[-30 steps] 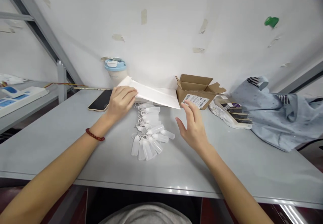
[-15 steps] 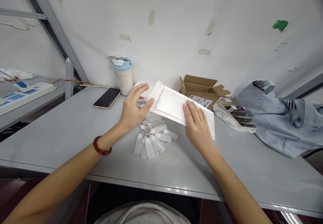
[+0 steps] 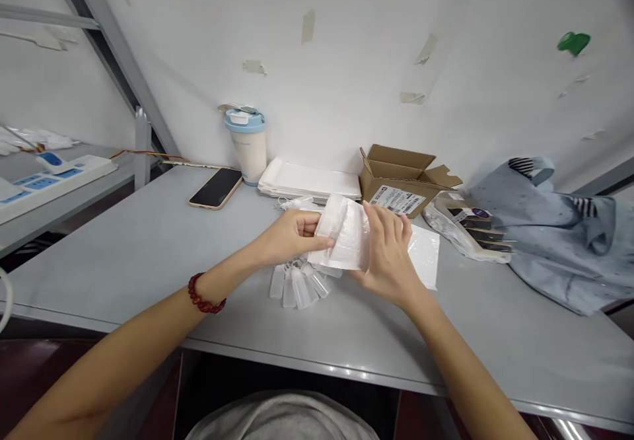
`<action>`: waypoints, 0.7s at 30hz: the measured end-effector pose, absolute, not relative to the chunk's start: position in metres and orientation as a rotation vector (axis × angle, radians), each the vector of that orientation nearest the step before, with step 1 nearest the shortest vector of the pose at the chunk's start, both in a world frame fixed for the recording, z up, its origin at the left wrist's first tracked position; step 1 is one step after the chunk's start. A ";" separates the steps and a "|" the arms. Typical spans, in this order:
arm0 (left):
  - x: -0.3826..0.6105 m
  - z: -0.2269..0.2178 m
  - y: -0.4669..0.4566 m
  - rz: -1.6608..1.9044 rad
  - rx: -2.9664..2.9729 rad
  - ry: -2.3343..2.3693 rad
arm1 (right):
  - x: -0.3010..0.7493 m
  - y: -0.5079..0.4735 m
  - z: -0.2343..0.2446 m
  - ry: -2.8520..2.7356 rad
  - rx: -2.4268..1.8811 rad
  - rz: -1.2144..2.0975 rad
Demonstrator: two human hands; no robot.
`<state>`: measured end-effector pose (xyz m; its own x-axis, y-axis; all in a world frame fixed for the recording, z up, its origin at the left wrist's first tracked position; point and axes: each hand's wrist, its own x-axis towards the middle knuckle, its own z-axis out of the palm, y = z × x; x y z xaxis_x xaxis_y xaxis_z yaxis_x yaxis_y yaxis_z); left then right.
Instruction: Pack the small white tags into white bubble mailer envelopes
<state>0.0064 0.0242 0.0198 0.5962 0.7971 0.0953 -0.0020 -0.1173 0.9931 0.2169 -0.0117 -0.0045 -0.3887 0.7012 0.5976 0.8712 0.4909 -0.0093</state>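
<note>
A white bubble mailer (image 3: 423, 255) is held above the table between both hands. My left hand (image 3: 297, 236) pinches its flap end, thumb on top and fingers behind. Around the middle of the mailer, my right hand (image 3: 389, 248) is closed, with the fingers over the upper edge and the thumb low. Its far right part sticks out past the right hand. Beneath the mailer lie several translucent plastic tags with loops (image 3: 300, 287), partly hidden by it. Behind the hands is a stack of white mailers (image 3: 307, 177).
Along the wall stand a lidded cup (image 3: 247, 149) and an open cardboard box (image 3: 396, 179). A phone (image 3: 216, 187) lies on the grey table (image 3: 222, 334). To the right are a packet in clear plastic (image 3: 468, 225) and a blue cloth (image 3: 555, 242). A power strip (image 3: 54, 179) sits at the left.
My left hand has gone from spread fingers beside the flap end to pinching it. The right hand has wrapped round the mailer's middle, and the mailer now looks bent.
</note>
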 end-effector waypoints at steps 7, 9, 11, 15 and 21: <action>-0.004 0.025 0.028 0.849 1.789 0.976 | 0.242 -0.001 0.002 -2.195 -1.343 -0.337; -0.011 0.028 0.030 0.721 1.916 1.024 | 0.254 0.002 0.005 -2.166 -1.365 -0.301; -0.016 0.031 0.030 0.572 2.038 1.056 | 0.263 0.005 0.007 -2.129 -1.398 -0.297; -0.018 0.033 0.029 0.419 2.218 1.114 | 0.271 0.008 0.008 -2.088 -1.480 -0.306; -0.012 0.026 0.027 0.322 2.298 1.129 | 0.264 0.007 0.005 -2.158 -1.515 -0.226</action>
